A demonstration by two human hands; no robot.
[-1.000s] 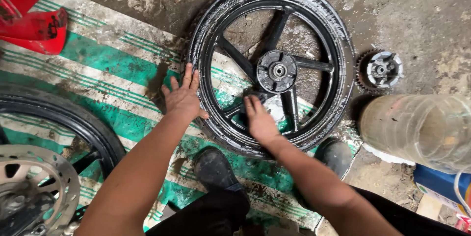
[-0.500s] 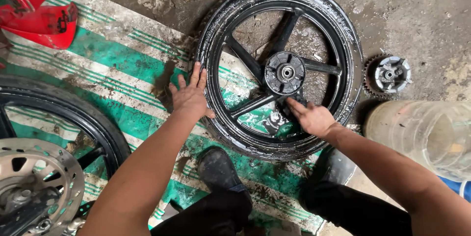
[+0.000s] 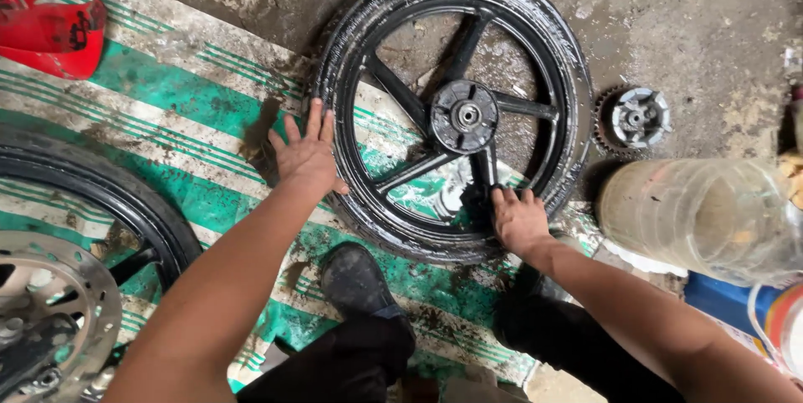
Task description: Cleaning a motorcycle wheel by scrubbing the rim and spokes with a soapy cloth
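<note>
A black motorcycle wheel (image 3: 548, 51) with a wet, soapy tyre lies flat on the ground, its spoked rim and round hub (image 3: 464, 116) facing up. My left hand (image 3: 308, 152) rests flat with fingers spread against the tyre's left side. At the tyre's lower edge, my right hand (image 3: 519, 219) presses on the rim and rubber just below a spoke, fingers apart. Neither hand holds anything. My two dark shoes (image 3: 360, 282) stand below the wheel.
A green and white striped mat (image 3: 180, 102) lies under the wheel. A second wheel with a metal brake disc (image 3: 50, 302) sits at lower left. A toothed sprocket (image 3: 631, 118) lies right of the wheel, above a large clear plastic jar (image 3: 711, 219). Red bodywork (image 3: 46, 26) at upper left.
My right hand has moved from the spokes near the hub down and right to the tyre's lower edge. My left hand has stayed on the tyre's left side.
</note>
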